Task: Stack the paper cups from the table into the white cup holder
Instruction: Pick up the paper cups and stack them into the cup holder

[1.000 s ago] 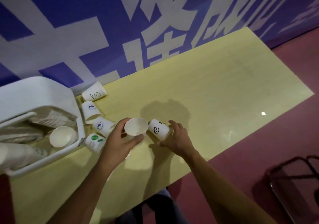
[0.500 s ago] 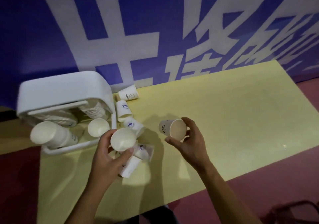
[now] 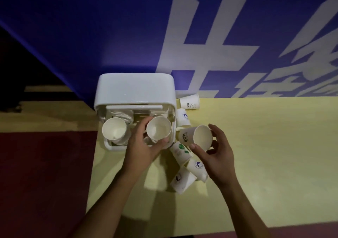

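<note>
The white cup holder (image 3: 135,91) sits centre-left of the frame, with a stack of cups (image 3: 114,130) already in its left slot. The left hand (image 3: 144,148) is wrapped round a plain cup (image 3: 158,130), mouth up, over the holder's right side, so I'd call this the drop-in step. Next it needs lining up and lowering straight. A handful of loose cups (image 3: 180,150) lie on their sides just right of the holder. Then there's the panda cup (image 3: 195,137), tilted sideways and gripped in the right hand (image 3: 217,157) above the desk (image 3: 274,146), probably next in line.
</note>
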